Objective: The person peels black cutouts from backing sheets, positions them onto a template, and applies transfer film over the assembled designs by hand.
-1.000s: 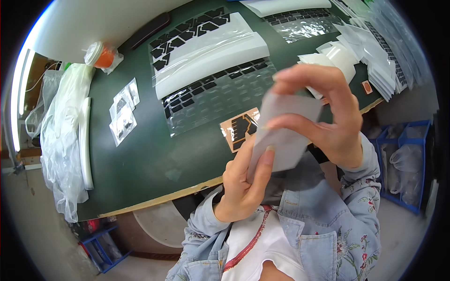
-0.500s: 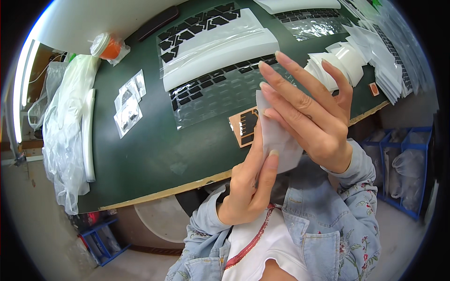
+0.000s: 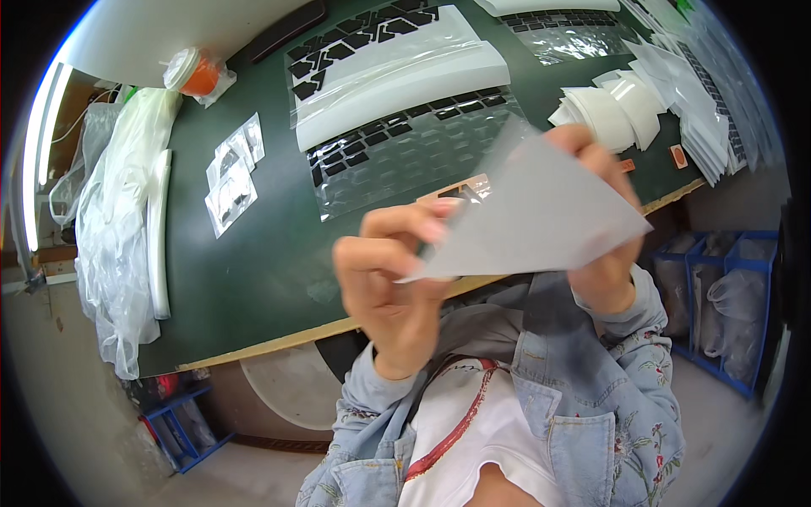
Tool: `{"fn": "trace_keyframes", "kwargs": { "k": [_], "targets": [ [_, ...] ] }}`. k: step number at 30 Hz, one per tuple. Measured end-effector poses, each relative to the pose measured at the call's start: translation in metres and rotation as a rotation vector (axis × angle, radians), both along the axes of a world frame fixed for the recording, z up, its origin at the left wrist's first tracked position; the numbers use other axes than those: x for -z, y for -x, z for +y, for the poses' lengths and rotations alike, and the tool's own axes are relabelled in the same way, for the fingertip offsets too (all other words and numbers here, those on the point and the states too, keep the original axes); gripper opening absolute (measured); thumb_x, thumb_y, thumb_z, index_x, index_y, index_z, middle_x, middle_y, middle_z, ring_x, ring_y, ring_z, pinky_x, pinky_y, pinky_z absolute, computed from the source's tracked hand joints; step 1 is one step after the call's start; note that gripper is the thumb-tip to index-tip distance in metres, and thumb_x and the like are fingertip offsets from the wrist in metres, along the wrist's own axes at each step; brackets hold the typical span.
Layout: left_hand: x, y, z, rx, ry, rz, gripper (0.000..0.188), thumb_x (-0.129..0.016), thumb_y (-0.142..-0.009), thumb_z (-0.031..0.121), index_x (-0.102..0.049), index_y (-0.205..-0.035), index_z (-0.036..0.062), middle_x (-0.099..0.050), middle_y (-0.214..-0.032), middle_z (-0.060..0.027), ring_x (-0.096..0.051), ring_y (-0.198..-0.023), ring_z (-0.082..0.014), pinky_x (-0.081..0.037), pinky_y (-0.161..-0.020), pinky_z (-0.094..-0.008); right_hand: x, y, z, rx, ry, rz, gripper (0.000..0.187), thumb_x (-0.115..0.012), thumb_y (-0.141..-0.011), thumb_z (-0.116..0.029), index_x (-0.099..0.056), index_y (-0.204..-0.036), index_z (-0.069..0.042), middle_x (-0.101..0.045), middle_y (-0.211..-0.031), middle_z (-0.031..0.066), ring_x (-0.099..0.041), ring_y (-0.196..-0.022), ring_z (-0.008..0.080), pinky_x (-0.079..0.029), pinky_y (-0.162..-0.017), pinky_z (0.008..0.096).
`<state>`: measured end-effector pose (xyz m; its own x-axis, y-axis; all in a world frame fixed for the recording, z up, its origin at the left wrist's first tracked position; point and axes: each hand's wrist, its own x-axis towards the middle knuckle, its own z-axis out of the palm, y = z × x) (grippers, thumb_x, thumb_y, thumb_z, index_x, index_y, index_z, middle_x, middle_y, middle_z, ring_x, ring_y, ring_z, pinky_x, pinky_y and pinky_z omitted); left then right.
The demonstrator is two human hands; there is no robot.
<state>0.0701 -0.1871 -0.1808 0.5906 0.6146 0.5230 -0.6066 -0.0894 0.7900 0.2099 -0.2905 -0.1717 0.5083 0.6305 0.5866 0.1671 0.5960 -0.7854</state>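
Note:
A translucent whitish sheet [image 3: 541,207] is raised above the table's near edge, spread between my two hands. My left hand [image 3: 389,287] pinches its left corner with thumb and finger. My right hand [image 3: 604,279] grips it from the right side, partly hidden behind it, with fingers bent over the upper edge. Behind the sheet, a copper-coloured piece [image 3: 475,186] with black parts shows only in part. Just beyond lies a clear film [image 3: 405,182] with rows of black key-shaped pieces.
White sheets [image 3: 393,93] and black cutouts lie farther back on the green table [image 3: 253,287]. White curved pieces [image 3: 608,114] and a small orange piece [image 3: 677,156] are at right. Small clear packets [image 3: 230,182], plastic bags [image 3: 122,228] and an orange cup [image 3: 198,76] are at left.
The sheet has turned from nearly edge-on to broad and flat toward me. My left hand has moved left to its corner; my right hand's spread fingers have curled around it.

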Motion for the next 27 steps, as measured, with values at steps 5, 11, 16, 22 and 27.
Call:
{"fn": "trace_keyframes", "kwargs": {
  "k": [5,11,16,22,27],
  "targets": [
    [-0.003,-0.001,-0.001,0.169,0.205,-0.118,0.035,-0.071,-0.090,0.008,-0.039,-0.104,0.0073,-0.056,-0.104,-0.0136,-0.060,-0.096,-0.0224,-0.049,-0.092,-0.0385,-0.005,0.004,-0.001,0.049,0.094,-0.134,0.040,-0.073,-0.090,-0.021,-0.042,-0.109,-0.006,-0.051,-0.104,0.0137,-0.055,-0.092,0.0167,-0.048,-0.081,0.0289],
    [-0.012,-0.007,-0.017,0.242,0.583,0.089,0.045,-0.080,-0.083,0.008,-0.044,-0.110,0.0088,-0.058,-0.104,-0.0056,-0.058,-0.092,-0.0115,-0.049,-0.082,-0.0265,0.007,-0.001,-0.002,-0.164,-0.007,0.023,0.050,-0.073,-0.085,0.004,-0.040,-0.121,-0.004,-0.053,-0.107,0.0091,-0.055,-0.087,0.0097,-0.047,-0.077,0.0247],
    [-0.022,0.008,0.007,0.102,0.437,0.369,0.035,-0.076,-0.084,0.002,-0.049,-0.105,0.0063,-0.061,-0.099,-0.0019,-0.059,-0.087,-0.0084,-0.049,-0.079,-0.0242,-0.025,-0.020,-0.020,-0.171,0.320,0.212,0.043,-0.071,-0.087,0.007,-0.045,-0.120,0.001,-0.052,-0.097,0.0051,-0.052,-0.073,0.0043,-0.045,-0.056,0.0175],
    [-0.010,0.019,0.017,-0.037,0.082,0.445,0.027,-0.073,-0.087,-0.001,-0.049,-0.097,0.0046,-0.062,-0.103,-0.0063,-0.059,-0.086,-0.0088,-0.047,-0.074,-0.0231,-0.017,-0.016,-0.021,-0.107,0.278,0.123,0.042,-0.072,-0.085,0.009,-0.047,-0.119,0.002,-0.052,-0.098,0.0048,-0.050,-0.070,0.0033,-0.043,-0.053,0.0170],
    [-0.015,0.023,0.012,-0.084,-0.036,0.528,0.017,-0.064,-0.093,-0.003,-0.051,-0.101,0.0028,-0.059,-0.111,-0.0095,-0.058,-0.092,-0.0119,-0.047,-0.081,-0.0247,-0.010,-0.007,-0.020,-0.060,0.278,0.017,0.043,-0.072,-0.085,0.009,-0.047,-0.120,0.000,-0.052,-0.098,0.0042,-0.050,-0.076,0.0033,-0.045,-0.063,0.0166]
  ]
}}
